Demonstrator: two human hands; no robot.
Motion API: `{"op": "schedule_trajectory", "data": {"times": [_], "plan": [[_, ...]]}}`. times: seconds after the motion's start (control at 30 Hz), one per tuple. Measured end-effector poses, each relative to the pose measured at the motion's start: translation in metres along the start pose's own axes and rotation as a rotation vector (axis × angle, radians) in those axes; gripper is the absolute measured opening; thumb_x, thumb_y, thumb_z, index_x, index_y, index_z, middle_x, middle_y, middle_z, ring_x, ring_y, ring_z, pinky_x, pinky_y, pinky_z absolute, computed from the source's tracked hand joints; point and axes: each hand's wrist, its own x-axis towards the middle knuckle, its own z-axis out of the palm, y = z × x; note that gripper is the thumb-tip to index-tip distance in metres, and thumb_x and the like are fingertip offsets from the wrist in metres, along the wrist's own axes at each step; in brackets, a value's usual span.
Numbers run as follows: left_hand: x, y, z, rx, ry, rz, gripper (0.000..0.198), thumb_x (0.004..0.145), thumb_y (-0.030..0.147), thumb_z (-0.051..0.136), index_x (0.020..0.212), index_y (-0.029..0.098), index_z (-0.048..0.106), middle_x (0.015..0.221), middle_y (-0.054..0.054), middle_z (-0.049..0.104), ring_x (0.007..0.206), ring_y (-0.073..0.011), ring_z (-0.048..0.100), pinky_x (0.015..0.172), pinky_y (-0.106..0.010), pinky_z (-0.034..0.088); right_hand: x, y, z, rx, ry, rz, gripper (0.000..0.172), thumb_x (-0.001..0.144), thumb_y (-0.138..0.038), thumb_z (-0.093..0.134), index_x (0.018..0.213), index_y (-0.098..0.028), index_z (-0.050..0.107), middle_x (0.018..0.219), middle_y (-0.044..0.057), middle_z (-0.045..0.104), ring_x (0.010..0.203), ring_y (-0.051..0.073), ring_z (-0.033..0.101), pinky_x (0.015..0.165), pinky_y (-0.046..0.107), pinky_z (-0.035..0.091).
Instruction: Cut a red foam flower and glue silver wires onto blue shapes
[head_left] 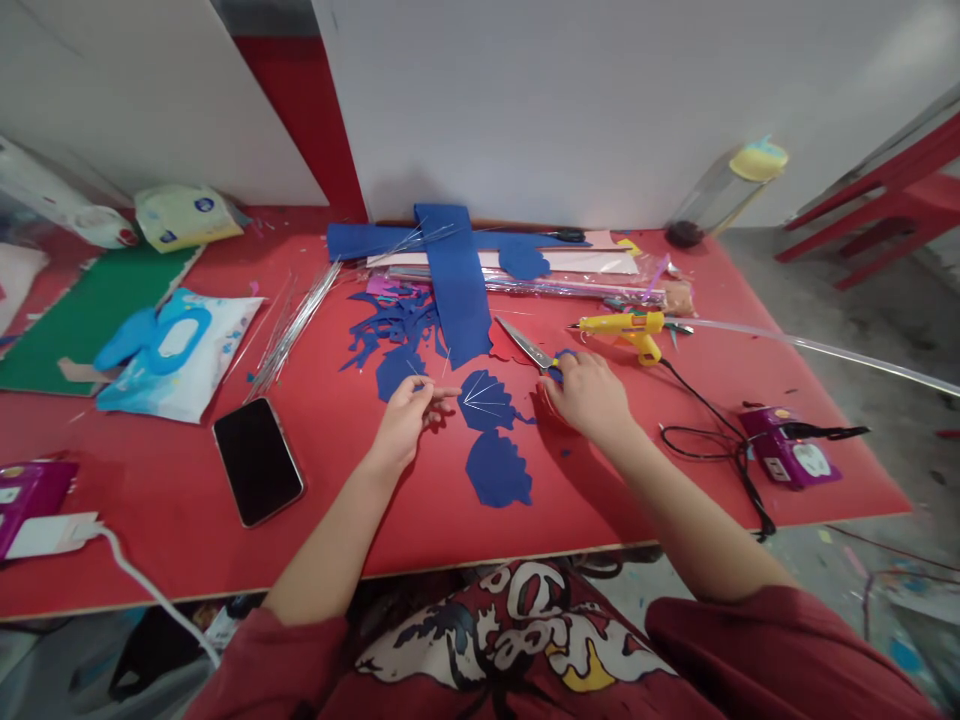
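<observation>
My left hand [411, 412] pinches a thin silvery wire [446, 362] between thumb and fingertips, its other fingers loosely curled. Just right of those fingers lies a scallop-edged blue piece [486, 400] with several fine wires fanned over it. Below it is a second blue piece [499, 470]. Another blue piece [397, 372] is partly covered by my left hand. My right hand [589, 395] is closed around the handles of the scissors [527, 345], whose blades point up and left, low over the red table [450, 530].
A yellow glue gun [622, 325] lies beyond my right hand, its cord running to a purple box [791, 447]. Blue scraps [394, 320], a blue strip [457, 290] and loose wires [304, 320] lie behind. At left are a phone [257, 462] and a wipes pack [184, 350].
</observation>
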Motion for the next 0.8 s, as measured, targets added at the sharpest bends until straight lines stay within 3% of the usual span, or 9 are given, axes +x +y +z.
{"op": "schedule_trajectory", "data": {"times": [0.13, 0.27, 0.5, 0.8], "plan": [[0.002, -0.001, -0.002, -0.007, 0.029, 0.038, 0.012, 0.083, 0.022, 0.049, 0.076, 0.018, 0.040, 0.075, -0.004, 0.070, 0.056, -0.0095, 0.060, 0.048, -0.018, 0.037, 0.018, -0.024, 0.008, 0.135, 0.076, -0.353, 0.026, 0.084, -0.029, 0.051, 0.103, -0.014, 0.059, 0.113, 0.016, 0.051, 0.102, 0.030, 0.044, 0.083, 0.038, 0.037], [0.005, -0.001, -0.005, 0.027, 0.037, 0.072, 0.019, 0.080, 0.025, 0.055, 0.071, 0.018, 0.041, 0.068, -0.002, 0.068, 0.052, -0.0088, 0.058, 0.048, -0.018, 0.038, 0.045, -0.056, 0.023, 0.221, 0.106, -0.565, 0.025, 0.086, -0.019, 0.046, 0.106, -0.019, 0.060, 0.123, 0.013, 0.045, 0.109, 0.028, 0.038, 0.084, 0.038, 0.035], [0.009, 0.000, -0.007, 0.026, 0.065, 0.095, 0.024, 0.075, 0.029, 0.063, 0.069, 0.017, 0.042, 0.059, 0.000, 0.065, 0.050, -0.0083, 0.056, 0.047, -0.018, 0.038, 0.082, -0.094, 0.038, 0.289, 0.059, -0.662, 0.019, 0.086, -0.019, 0.048, 0.092, -0.021, 0.065, 0.117, 0.009, 0.048, 0.104, 0.025, 0.036, 0.075, 0.034, 0.031], [0.007, 0.000, -0.008, 0.025, 0.024, 0.101, 0.022, 0.077, 0.028, 0.061, 0.070, 0.017, 0.044, 0.056, 0.002, 0.063, 0.050, -0.0075, 0.055, 0.051, -0.017, 0.038, 0.089, -0.094, 0.043, 0.248, 0.054, -0.777, 0.021, 0.089, -0.020, 0.043, 0.092, -0.019, 0.064, 0.111, 0.010, 0.052, 0.103, 0.024, 0.035, 0.076, 0.034, 0.028]]}}
